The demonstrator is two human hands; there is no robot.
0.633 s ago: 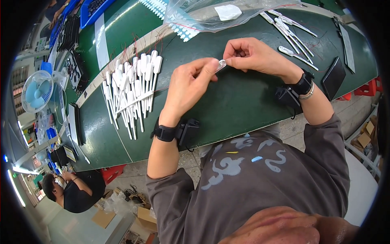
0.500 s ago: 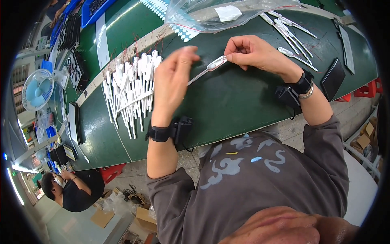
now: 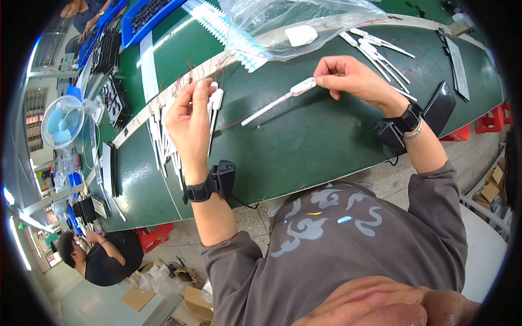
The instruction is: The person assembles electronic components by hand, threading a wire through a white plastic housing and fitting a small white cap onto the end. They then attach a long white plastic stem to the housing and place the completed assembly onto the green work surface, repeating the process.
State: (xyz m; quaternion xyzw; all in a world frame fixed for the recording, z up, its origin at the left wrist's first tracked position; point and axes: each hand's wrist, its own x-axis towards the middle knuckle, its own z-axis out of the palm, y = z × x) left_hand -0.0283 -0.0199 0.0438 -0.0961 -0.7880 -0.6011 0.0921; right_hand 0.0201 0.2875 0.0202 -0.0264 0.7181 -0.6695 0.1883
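Observation:
My right hand (image 3: pixel 348 81) pinches the oval head of a slim white stick (image 3: pixel 280 102) between thumb and fingertips. The stick slants down to the left above the green table, with thin red wire along it. My left hand (image 3: pixel 187 117) is over a pile of similar white sticks (image 3: pixel 157 138), its thumb and fingers drawn together. Whether anything lies between those fingertips I cannot make out. The left hand and forearm hide much of the pile.
More white sticks (image 3: pixel 375 54) with red wires lie at the back right, near a black phone-like slab (image 3: pixel 439 108). A clear plastic bag (image 3: pixel 266 22) lies at the back. Blue trays (image 3: pixel 128 32) stand at the far left, beyond a fan (image 3: pixel 62 122). A co-worker (image 3: pixel 103 258) sits at lower left.
My left hand has moved left, away from the held stick and over the pile. My right hand has shifted slightly right, still pinching the stick's head.

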